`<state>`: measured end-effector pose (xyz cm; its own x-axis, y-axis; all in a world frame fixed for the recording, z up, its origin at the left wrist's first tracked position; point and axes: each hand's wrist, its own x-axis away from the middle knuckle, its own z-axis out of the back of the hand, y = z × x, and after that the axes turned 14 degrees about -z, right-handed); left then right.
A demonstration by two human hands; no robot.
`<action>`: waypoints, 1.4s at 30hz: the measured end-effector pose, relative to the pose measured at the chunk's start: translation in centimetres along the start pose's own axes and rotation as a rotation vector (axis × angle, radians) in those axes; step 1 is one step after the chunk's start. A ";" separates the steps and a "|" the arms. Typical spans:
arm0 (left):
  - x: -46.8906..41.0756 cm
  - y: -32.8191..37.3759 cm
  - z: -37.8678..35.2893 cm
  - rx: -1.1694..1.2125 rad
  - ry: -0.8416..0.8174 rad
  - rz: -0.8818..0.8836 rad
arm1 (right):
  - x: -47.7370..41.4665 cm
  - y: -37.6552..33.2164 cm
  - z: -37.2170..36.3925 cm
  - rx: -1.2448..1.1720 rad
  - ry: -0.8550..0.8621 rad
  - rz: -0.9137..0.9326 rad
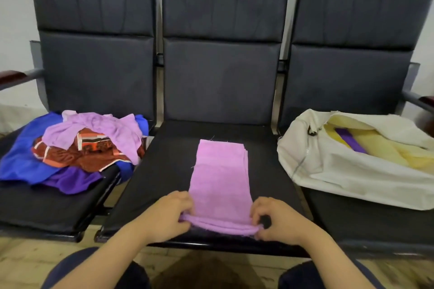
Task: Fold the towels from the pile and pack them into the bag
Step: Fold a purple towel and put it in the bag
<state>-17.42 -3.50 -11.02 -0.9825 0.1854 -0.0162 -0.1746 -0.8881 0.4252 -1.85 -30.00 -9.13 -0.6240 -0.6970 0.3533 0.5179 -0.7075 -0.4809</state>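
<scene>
At the near edge of the middle seat (159,171), the pink towel (220,176) could roll askew if one side leads: the left hand (172,213) and right hand (272,220) each pinch an end with curled fingers. Farther off, the pile (77,148) lies left, the open bag (328,171) right.

— How many seats?
— Three: left seat (47,204), middle seat (150,171), right seat (352,223). Two armrests: left armrest (11,76), right armrest (427,101).
— Towels?
— One pink towel (220,171) lying alone. The pile shows four: blue towel (21,162), lilac towel (105,129), rust patterned towel (77,152), purple towel (72,179); any beneath, I cannot tell.
— Bags?
— One bag (352,178), showing one yellow towel (385,148) and one violet towel (350,141).
— Hands?
— Two: left hand (169,216), right hand (277,220)
</scene>
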 end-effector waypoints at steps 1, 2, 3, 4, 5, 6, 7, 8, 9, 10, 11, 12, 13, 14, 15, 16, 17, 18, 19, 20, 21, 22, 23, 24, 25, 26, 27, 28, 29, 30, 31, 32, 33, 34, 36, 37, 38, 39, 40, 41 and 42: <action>0.1 -0.1 0.1 0.084 0.006 0.035 | 0.1 0.1 0.1 -0.046 -0.028 -0.003; 0.2 -0.1 0.1 0.164 0.009 0.074 | 0.2 0.1 0.0 -0.091 -0.051 -0.006; 0.2 -0.1 0.0 0.214 0.026 0.105 | 0.2 0.2 -0.2 -0.134 -0.053 -0.010; 0.0 -0.2 0.0 0.243 0.063 0.134 | -0.1 0.3 -0.2 -0.183 -0.036 -0.015; -0.4 -0.3 0.1 0.267 0.116 0.160 | -0.4 0.3 -0.3 -0.248 -0.005 -0.023; -0.8 -0.5 0.3 0.298 0.181 0.179 | -0.9 0.3 -0.2 -0.312 0.040 -0.030; -1.3 -0.7 0.4 0.326 0.244 0.189 | -1.5 0.3 -0.2 -0.372 0.082 -0.041; -1.8 -1.1 0.4 0.339 0.302 0.197 | -2.1 0.3 -0.2 -0.411 0.119 -0.059; -2.3 -1.5 0.3 0.340 0.352 0.211 | -2.8 0.3 -0.2 -0.446 0.144 -0.086; -2.8 -1.9 -0.1 0.336 0.396 0.232 | -3.5 0.4 -0.5 -0.472 0.160 -0.120; -3.2 -2.5 -0.6 0.324 0.440 0.247 | -4.4 0.6 -0.8 -0.473 0.186 -0.143; -3.7 -2.9 -1.0 0.307 0.468 0.265 | -5.2 0.8 -1.0 -0.439 0.207 -0.158; -4.1 -3.2 -1.3 0.287 0.456 0.280 | -5.7 0.8 -1.2 -0.379 0.203 -0.173; -4.3 -3.5 -1.6 0.269 0.430 0.307 | -6.0 0.8 -1.5 -0.303 0.200 -0.190; -4.5 -3.7 -1.7 0.250 0.399 0.335 | -6.2 0.6 -1.7 -0.229 0.194 -0.199; -4.7 -4.0 -1.7 0.225 0.384 0.354 | -6.3 0.5 -1.7 -0.182 0.203 -0.203; -4.8 -4.1 -1.7 0.181 0.377 0.347 | -6.4 0.4 -1.7 -0.145 0.237 -0.206; -4.9 -4.1 -1.4 0.125 0.372 0.300 | -6.4 0.3 -1.7 -0.106 0.286 -0.198; -5.0 -4.1 -1.1 0.084 0.369 0.219 | -6.4 0.2 -1.5 -0.087 0.330 -0.170; -5.0 -4.2 -0.7 0.075 0.350 0.130 | -6.5 0.2 -1.2 -0.096 0.341 -0.123; -4.9 -4.3 -0.4 0.099 0.302 0.057 | -6.4 0.4 -1.0 -0.133 0.308 -0.067; -4.7 -4.2 0.0 0.134 0.219 0.009 | -6.3 0.4 -0.7 -0.169 0.236 -0.017; -4.5 -4.2 0.2 0.155 0.109 -0.016 | -6.1 0.5 -0.5 -0.173 0.143 0.007; -4.2 -4.3 0.3 0.153 -0.005 -0.017 | -6.1 0.6 -0.5 -0.138 0.050 0.002; -4.1 -4.5 0.3 0.141 -0.087 -0.005 | -6.1 0.6 -0.6 -0.089 -0.025 -0.024; -4.0 -4.7 0.0 0.119 -0.123 0.017 | -6.3 0.8 -0.9 -0.050 -0.065 -0.050; -4.0 -4.9 -0.2 0.103 -0.111 0.031 | -6.5 1.0 -1.1 -0.034 -0.064 -0.056; -4.1 -5.0 -0.4 0.091 -0.082 0.052 | -6.8 1.1 -1.3 -0.049 -0.032 -0.044; -4.2 -4.9 -0.5 0.092 -0.047 0.078 | -7.0 1.2 -1.4 -0.072 0.018 -0.022; -4.3 -4.8 -0.5 0.107 -0.013 0.109 | -7.1 1.2 -1.4 -0.082 0.070 -0.005; -4.4 -4.6 -0.5 0.138 0.035 0.133 | -7.2 1.2 -1.4 -0.087 0.113 -0.005; -4.6 -4.6 -0.5 0.173 0.089 0.158 | -7.3 1.1 -1.3 -0.103 0.149 -0.013; -4.7 -4.4 -0.5 0.213 0.138 0.184 | -7.4 1.0 -1.3 -0.139 0.174 -0.027; -4.7 -4.4 -0.6 0.255 0.178 0.207 | -7.4 0.9 -1.2 -0.192 0.190 -0.043; -4.9 -4.3 -0.7 0.333 0.262 0.238 | -7.2 0.7 -1.1 -0.283 0.213 -0.089; -5.0 -4.4 -0.8 0.368 0.304 0.257 | -7.2 0.7 -1.1 -0.316 0.216 -0.114; -5.1 -4.5 -0.9 0.406 0.343 0.278 | -7.2 0.8 -1.2 -0.346 0.211 -0.139; -5.2 -4.5 -1.0 0.443 0.373 0.300 | -7.3 0.9 -1.2 -0.373 0.201 -0.160; -5.2 -4.6 -1.0 0.467 0.389 0.320 | -7.4 1.0 -1.2 -0.394 0.192 -0.178; -5.3 -4.7 -1.1 0.471 0.389 0.342 | -7.5 1.0 -1.2 -0.407 0.186 -0.192; -5.3 -4.8 -1.3 0.455 0.377 0.366 | -7.6 1.1 -1.3 -0.408 0.186 -0.199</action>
<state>-11.45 -0.80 -14.10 -0.9428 -0.3241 -0.0777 0.1354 -0.5856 0.7992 2.73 -25.28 -13.35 -0.8007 -0.4937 0.3393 0.1296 -0.6957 -0.7065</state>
